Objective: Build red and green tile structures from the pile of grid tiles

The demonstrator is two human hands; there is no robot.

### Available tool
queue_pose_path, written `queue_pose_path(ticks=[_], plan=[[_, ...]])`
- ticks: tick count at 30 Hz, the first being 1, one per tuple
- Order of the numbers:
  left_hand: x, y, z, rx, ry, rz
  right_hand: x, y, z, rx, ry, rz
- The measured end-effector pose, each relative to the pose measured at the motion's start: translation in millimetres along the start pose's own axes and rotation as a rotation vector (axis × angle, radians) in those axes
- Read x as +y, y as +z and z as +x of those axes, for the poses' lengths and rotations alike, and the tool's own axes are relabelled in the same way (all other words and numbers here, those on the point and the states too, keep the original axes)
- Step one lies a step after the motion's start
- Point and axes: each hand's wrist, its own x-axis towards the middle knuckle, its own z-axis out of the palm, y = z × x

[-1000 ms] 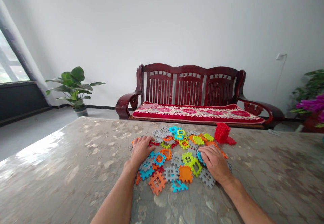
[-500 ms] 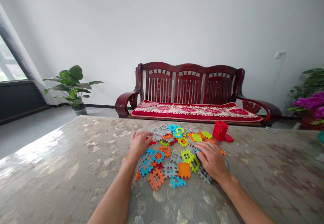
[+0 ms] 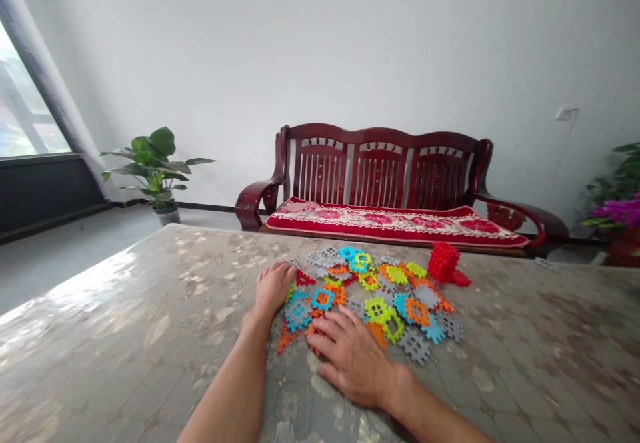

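Note:
A heap of flat interlocking plastic tiles [image 3: 380,289] in grey, orange, blue, lime and red lies on the marbled table [image 3: 150,323]. My left hand [image 3: 273,288] rests flat at the heap's left edge, fingers stretched out, touching tiles there. My right hand [image 3: 350,356] lies flat with fingers spread over the tiles at the heap's near edge, covering some orange ones. A red cube built of tiles [image 3: 443,262] stands at the heap's far right, with a loose red tile beside it.
Behind the table stands a dark wooden bench [image 3: 385,176] with a red floral cushion. A potted green plant [image 3: 157,166] is on the floor at left, and purple flowers [image 3: 620,213] at the right edge. A window is at far left.
My right hand has slid left from the heap's right side to its near edge, over the front tiles. My left hand stayed at the heap's left edge. The view shifted slightly.

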Motion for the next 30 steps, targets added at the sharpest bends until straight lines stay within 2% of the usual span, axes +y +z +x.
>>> queue_pose_path(ticks=[3, 9, 13, 17, 19, 22, 24, 30], plan=[[-2.1, 3.4, 2.7, 0.01, -0.008, -0.011, 15.0, 0.7, 7.7, 0.027, 0.121, -0.058], [-2.7, 3.5, 3.3, 0.014, -0.007, -0.023, 24.8, 5.0, 13.9, 0.103, 0.217, -0.18], [-1.4, 2.1, 2.3, 0.011, -0.024, -0.015, 32.4, 7.7, 15.8, 0.207, 0.427, -0.185], [0.0, 0.1, 1.2, -0.003, -0.018, -0.012, 56.5, 2.9, 16.6, 0.288, 0.67, -0.137], [0.4, -0.4, 0.9, -0.007, -0.013, -0.009, 68.9, 1.4, 15.1, 0.355, 0.721, -0.122], [0.5, -0.4, 0.9, -0.009, -0.018, -0.005, 73.4, 1.7, 11.7, 0.515, 0.646, -0.13], [0.4, -0.1, 1.1, -0.008, -0.018, -0.005, 64.2, 2.2, 10.4, 0.537, 0.554, -0.134], [0.6, 0.9, 0.8, 0.001, -0.01, 0.008, 20.1, 8.1, 18.9, 0.203, 0.345, -0.132]])
